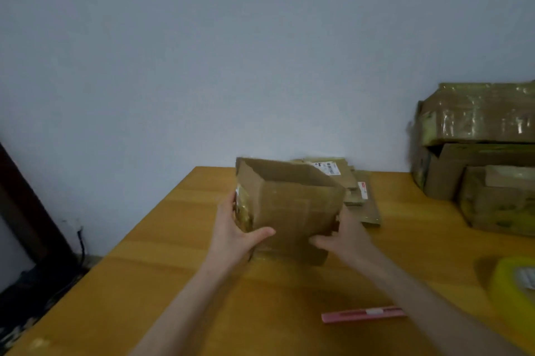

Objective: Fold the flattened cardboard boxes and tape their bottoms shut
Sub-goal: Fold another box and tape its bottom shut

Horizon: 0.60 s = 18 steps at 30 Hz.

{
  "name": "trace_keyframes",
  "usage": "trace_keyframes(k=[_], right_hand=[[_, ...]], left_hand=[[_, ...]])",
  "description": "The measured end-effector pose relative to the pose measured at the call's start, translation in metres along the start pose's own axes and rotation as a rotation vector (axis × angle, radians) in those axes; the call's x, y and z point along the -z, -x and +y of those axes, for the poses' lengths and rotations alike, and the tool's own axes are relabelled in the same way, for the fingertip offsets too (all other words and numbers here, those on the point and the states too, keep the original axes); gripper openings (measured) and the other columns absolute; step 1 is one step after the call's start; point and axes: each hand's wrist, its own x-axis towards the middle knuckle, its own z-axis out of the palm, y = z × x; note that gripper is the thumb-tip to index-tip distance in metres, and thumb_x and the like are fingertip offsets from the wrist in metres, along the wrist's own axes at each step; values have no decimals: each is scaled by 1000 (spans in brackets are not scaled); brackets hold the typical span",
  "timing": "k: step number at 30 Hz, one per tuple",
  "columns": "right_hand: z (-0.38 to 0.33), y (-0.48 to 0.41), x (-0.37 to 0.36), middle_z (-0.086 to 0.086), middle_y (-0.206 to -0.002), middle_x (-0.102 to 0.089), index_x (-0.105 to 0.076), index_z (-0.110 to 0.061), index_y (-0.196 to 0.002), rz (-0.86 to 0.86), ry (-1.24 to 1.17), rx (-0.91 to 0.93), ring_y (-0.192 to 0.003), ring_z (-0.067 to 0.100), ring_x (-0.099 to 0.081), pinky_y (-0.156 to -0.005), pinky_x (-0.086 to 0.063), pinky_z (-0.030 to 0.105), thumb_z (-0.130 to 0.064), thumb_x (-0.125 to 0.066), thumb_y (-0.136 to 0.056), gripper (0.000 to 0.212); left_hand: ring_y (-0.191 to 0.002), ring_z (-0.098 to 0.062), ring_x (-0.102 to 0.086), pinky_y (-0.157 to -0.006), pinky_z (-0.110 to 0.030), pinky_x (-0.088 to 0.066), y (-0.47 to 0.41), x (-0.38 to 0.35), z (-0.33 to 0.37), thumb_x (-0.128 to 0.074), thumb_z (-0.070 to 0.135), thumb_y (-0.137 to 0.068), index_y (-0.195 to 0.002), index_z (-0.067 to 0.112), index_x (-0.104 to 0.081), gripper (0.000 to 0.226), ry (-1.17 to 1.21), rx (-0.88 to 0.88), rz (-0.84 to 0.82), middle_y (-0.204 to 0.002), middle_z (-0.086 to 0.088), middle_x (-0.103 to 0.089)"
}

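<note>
A brown cardboard box (292, 205), opened into shape, is held just above the wooden table (179, 283) with its open end tilted away from me. My left hand (234, 232) grips its left side, thumb across the near face. My right hand (343, 235) grips the lower right corner. Behind the box lies a stack of flattened cardboard boxes (360, 193) with white labels. A roll of yellowish tape (514, 289) sits at the right edge of the table.
A pink utility knife (362, 313) lies on the table near my right forearm. Assembled and taped boxes (477, 150) are piled at the back right. A plain wall stands behind the table; dark cables and a dark frame are on the floor at left.
</note>
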Motion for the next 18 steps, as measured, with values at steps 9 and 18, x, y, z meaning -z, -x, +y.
trace_keyframes(k=[9,18], right_hand=[[10,38,-34,-4,-146,-31,-14,-20,-148,115,279,237,-127,14,-42,-103,-43,35,-39,-68,-80,90],[11,23,-6,-17,-153,-5,-3,-64,-130,-17,300,375,-121,6,-41,-84,-53,29,-41,-73,-75,92]], left_hand=[[-101,2,-62,-72,-14,-51,46,6,-3,-83,36,-61,-142,9,-32,100,210,1,-156,-113,5,-63],[-135,-1,-32,-102,-34,-45,43,14,-8,-70,72,-59,-134,57,-36,83,127,-153,-25,-151,18,-22]])
